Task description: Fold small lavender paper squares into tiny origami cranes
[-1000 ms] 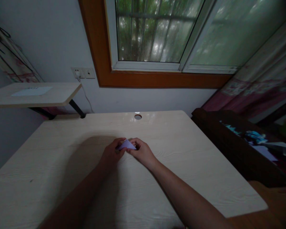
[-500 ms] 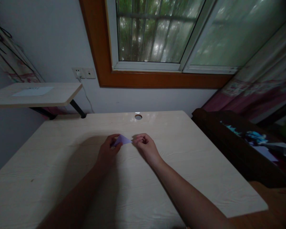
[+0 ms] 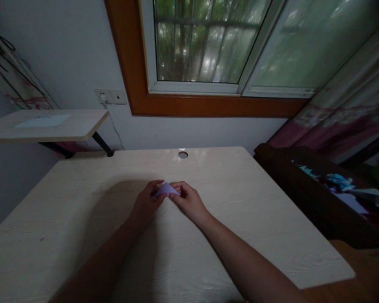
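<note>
A small folded piece of pale purple paper [image 3: 166,190] is held just above the light wooden desk [image 3: 82,210], near its middle. My left hand [image 3: 146,203] pinches the paper's left side with thumb and fingers closed. My right hand [image 3: 188,202] pinches its right side, fingers curled in. The two hands nearly touch each other around the paper, which looks like a small triangle.
A round cable hole [image 3: 183,155] sits near the desk's far edge. A raised side shelf [image 3: 47,125] with a sheet on it stands at the left. A dark wooden bed frame [image 3: 306,189] borders the desk on the right. A window is in the wall behind.
Half a second ago the hands were a little apart with the paper stretched between them; now they have drawn back together and slightly toward me, closing on the paper.
</note>
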`<state>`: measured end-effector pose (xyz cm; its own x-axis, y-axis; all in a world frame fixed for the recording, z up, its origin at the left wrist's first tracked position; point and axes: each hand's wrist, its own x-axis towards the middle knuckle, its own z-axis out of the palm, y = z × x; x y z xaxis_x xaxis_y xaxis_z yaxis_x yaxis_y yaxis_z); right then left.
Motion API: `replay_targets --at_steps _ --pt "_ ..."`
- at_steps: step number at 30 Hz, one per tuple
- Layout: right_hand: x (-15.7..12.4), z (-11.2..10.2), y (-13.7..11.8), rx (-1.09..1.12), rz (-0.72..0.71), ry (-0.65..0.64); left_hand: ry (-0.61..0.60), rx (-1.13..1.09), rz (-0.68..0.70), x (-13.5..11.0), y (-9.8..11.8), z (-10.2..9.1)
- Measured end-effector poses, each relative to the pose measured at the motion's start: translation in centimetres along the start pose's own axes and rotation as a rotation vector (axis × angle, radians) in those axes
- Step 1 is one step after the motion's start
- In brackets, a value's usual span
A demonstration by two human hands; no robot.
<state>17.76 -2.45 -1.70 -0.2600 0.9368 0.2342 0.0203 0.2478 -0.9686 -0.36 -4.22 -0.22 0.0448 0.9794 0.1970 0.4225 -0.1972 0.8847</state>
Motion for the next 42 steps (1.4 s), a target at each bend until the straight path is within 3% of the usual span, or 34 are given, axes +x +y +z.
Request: replay_targets --at_steps 9,18,21,27,32,37,42 --pt "0.5 -0.5 0.1 0.083 0.045 0.101 0.059 -0.132 -0.042 0.5 -0.5 -0.8" --pt "0.9 -1.0 0.6 0.319 0.09 0.185 0.253 -0.16 -0.05 1.3 -1.5 -2.3" --pt "0.9 -1.1 0.7 0.359 0.084 0.173 0.271 -0.111 0.089 1.0 -1.5 -2.3" --pt "0.9 -1.1 0.2 0.41 0.095 0.069 0.126 0.225 0.541 0.3 -1.4 -1.3" --pt "0.6 -0.8 0.0 0.461 0.119 -0.079 0.096 0.348 0.66 0.4 -1.5 -1.3" --pt "0.4 -1.1 -0.1 0.398 0.078 -0.086 0.115 0.379 0.66 0.7 -1.5 -1.7" --pt "0.4 -1.6 -0.8 0.045 -0.035 0.012 0.054 0.279 0.486 0.5 -1.1 -1.3"
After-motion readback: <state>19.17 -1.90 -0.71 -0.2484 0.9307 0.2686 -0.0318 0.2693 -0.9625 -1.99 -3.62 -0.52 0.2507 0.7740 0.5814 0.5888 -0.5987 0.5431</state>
